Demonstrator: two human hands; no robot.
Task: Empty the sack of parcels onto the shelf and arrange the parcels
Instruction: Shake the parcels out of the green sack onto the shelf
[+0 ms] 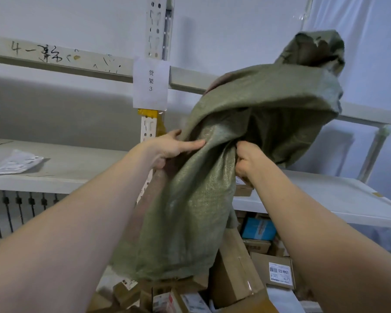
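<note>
A green woven sack (212,177) hangs limp in front of the white shelf (325,195), its top end flopped up and to the right. My left hand (172,147) grips a fold of its cloth on the left side. My right hand (246,161) is clenched on a bunch of cloth at the middle. Below the sack lies a pile of cardboard parcels (235,274), among them a box with a white barcode label (280,273). A small brown box (243,188) sits on the shelf just behind my right wrist.
A flat grey plastic mailer (16,162) lies on the left shelf board. A perforated upright post (152,28) with a paper sign (151,82) divides the two bays. A horizontal beam crosses above, close to the sack's top.
</note>
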